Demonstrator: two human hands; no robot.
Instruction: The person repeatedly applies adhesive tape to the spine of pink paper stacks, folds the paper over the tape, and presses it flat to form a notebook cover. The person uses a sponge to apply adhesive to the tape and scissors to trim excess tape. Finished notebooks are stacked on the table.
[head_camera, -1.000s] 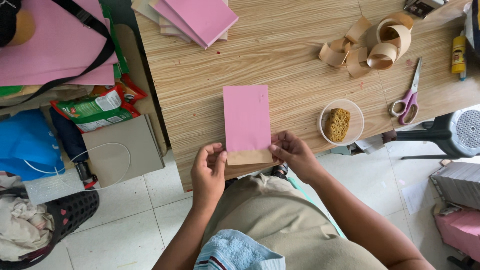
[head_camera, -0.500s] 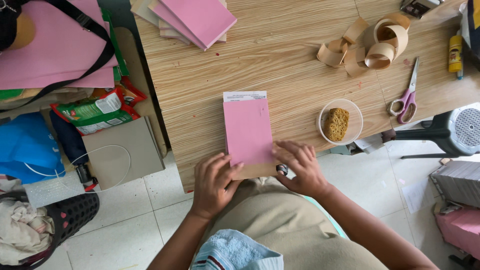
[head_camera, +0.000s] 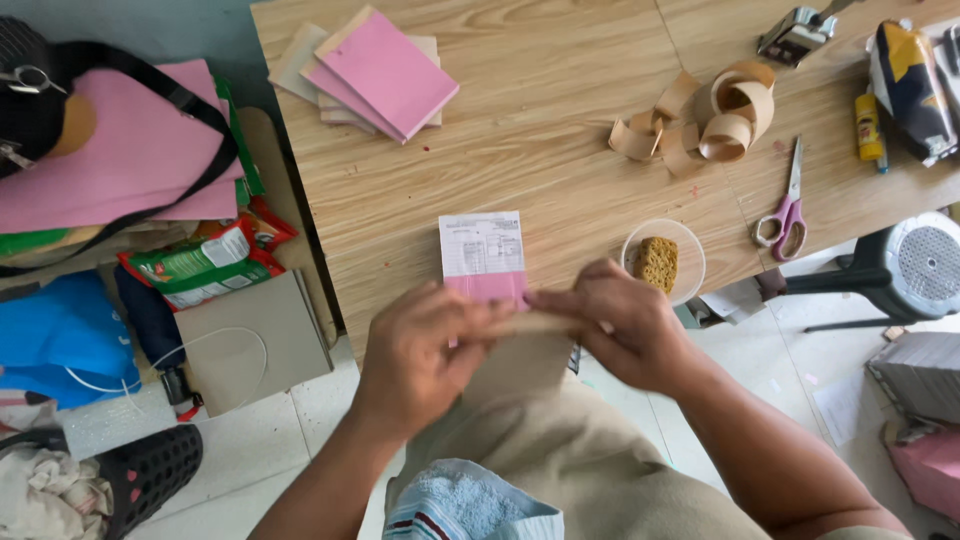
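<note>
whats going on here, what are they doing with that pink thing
A person seated at a wooden table holds a pink booklet at the near table edge with both hands. The left hand and right hand meet over a tan paper strip laid across the booklet's near end. The booklet's far end shows a white printed page. Nearby lie a stack of pink booklets, curled tan strips, scissors and a dish with a sponge.

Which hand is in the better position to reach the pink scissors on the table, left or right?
Probably the right hand. The scissors lie on the wooden table to its right, beyond the small bowl. The left hand is farther away and would have to cross over the pink booklet.
</note>
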